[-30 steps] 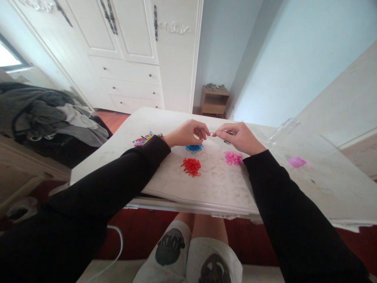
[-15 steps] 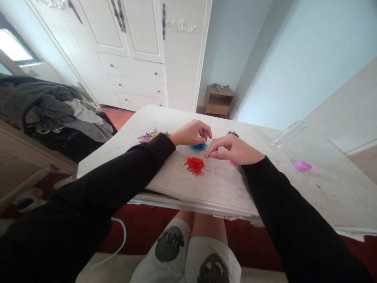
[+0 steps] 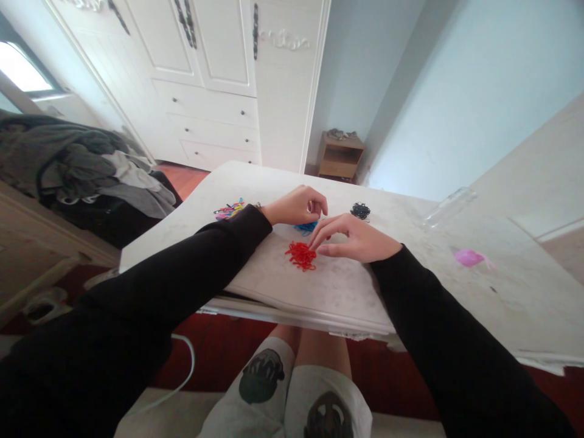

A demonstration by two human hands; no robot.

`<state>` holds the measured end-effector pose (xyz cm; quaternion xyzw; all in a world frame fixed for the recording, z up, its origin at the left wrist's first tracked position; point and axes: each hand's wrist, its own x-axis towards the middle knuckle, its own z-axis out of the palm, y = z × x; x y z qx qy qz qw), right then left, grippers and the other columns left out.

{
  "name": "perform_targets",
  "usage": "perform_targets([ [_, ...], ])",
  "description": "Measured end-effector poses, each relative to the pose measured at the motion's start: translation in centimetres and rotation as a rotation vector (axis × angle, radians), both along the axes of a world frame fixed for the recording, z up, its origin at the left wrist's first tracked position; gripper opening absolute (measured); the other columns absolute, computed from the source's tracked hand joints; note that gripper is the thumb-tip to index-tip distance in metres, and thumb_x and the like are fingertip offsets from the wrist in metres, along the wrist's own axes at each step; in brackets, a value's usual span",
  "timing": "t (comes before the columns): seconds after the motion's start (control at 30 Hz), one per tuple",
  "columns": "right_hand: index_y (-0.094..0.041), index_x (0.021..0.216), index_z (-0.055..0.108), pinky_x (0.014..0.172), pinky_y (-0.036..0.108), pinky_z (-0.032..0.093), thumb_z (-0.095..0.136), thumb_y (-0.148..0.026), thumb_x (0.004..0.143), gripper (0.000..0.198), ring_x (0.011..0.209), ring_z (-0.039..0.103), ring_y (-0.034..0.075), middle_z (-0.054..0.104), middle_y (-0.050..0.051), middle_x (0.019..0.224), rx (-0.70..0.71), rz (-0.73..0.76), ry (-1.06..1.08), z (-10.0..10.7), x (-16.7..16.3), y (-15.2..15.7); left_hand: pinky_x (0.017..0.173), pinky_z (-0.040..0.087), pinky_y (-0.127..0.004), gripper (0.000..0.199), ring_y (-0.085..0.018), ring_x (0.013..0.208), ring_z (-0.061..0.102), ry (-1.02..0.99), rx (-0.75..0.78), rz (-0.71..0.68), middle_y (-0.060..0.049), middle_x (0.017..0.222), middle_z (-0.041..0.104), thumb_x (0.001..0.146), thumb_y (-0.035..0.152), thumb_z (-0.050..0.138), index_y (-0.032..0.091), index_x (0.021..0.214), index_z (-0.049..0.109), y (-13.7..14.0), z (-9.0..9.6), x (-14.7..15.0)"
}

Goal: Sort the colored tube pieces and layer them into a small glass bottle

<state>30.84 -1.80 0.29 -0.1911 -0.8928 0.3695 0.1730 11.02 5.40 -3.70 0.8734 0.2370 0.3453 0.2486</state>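
From where I stand, the person sits close against the white table (image 3: 274,283), with both forearms reaching over it and the small bands between them, which probably keeps every heap within easy reach. The right hand (image 3: 349,238) slants down to the heap of red bands (image 3: 301,257), its fingertips meeting the right edge of the heap. Its fingers lie near one another, slightly bent, and the thumb is held apart beneath them; that spacing seems suited to small, light loops, since a flat palm would scatter them. Whether a band sits between the fingertips, I cannot tell.

The left hand (image 3: 295,207) hangs over the blue bands (image 3: 305,229), partly covering them. Its fingers curl inward, perhaps to shelter something small; a pale, yellowish spot shows inside the curl, too small to make out. I cannot tell whether the fingertips are pressed together.

The black bands (image 3: 360,211) lie beyond the right hand, and a mixed-colour heap (image 3: 229,210) lies by the left wrist. The gaps between heaps look deliberate, as such loops would tangle easily. Farther right, well apart from the hands, rest a clear container (image 3: 449,208) on its side and a pink thing (image 3: 469,258).
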Motion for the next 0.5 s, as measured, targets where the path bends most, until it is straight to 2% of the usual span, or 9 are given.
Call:
perform_targets([
  [0.5,-0.018,0.092,0.08,0.089,0.037,0.052,0.07,-0.034,0.09,0.019,0.088,0.07,0.02,0.079,0.006,0.095,0.007,-0.074,-0.027,-0.26,0.17,0.04,0.062,0.047,-0.02,0.028,-0.01,0.06,0.062,0.051,0.058,0.001,0.0,0.063,0.069,0.065,0.002,0.056,0.012,0.081,0.077,0.14,-0.22,-0.08],
])
